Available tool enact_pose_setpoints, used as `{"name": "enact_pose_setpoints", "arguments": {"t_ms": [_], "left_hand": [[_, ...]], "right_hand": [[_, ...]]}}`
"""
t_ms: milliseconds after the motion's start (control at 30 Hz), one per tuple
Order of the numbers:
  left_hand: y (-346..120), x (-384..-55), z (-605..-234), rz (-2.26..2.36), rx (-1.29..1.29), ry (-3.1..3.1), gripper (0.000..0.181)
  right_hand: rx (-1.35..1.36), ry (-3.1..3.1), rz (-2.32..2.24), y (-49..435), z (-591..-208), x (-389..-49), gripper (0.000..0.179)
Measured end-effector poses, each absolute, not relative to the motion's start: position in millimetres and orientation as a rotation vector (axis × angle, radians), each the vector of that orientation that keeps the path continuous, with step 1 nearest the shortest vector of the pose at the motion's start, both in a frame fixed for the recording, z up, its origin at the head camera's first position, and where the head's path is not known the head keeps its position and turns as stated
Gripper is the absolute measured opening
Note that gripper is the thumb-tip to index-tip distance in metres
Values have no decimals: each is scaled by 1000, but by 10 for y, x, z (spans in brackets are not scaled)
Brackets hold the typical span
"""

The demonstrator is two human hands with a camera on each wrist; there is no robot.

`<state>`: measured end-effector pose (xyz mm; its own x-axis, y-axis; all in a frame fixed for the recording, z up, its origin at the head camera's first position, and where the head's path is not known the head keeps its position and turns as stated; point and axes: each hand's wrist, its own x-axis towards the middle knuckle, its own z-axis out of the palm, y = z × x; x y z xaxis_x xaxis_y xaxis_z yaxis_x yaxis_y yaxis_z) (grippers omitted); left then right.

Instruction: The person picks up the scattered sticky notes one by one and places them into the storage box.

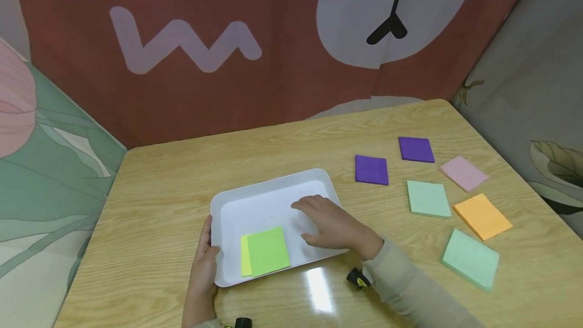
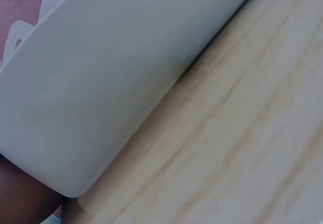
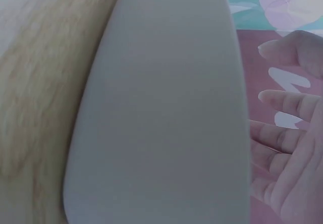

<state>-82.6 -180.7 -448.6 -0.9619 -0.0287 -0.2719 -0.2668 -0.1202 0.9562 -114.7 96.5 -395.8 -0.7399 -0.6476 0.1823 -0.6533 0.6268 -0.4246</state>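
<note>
A white rectangular tray [image 1: 255, 206] lies on the table, its outer wall [image 2: 101, 82] filling much of the left wrist view. The left hand [image 1: 202, 270] grips the tray's left end, thumb at the rim and fingers along the outside. Inside, a bright green sticky-note pad [image 1: 268, 251] overlaps a yellow sticky-note pad [image 1: 245, 256] near the front left. Over the tray's right half hovers the right hand [image 1: 332, 224], holding nothing. Its fingers [image 3: 285, 103] are spread and slightly bent beyond the tray wall [image 3: 156, 108] in the right wrist view.
Right of the tray lie more sticky-note pads: two purple [image 1: 371, 169] [image 1: 416, 149], one pink [image 1: 463, 173], one orange [image 1: 483, 216] and two mint green [image 1: 428, 199] [image 1: 471, 259]. A red printed cloth [image 1: 282, 80] hangs behind the wooden table [image 1: 150, 206].
</note>
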Motion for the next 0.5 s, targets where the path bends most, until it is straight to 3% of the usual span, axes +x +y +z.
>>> {"name": "enact_pose_setpoints", "arguments": {"t_ms": [500], "left_hand": [[-1796, -820, -4491, 2174, -327, 2014, 71]], "right_hand": [[965, -2859, 789, 1254, -3944, -1145, 52]]}}
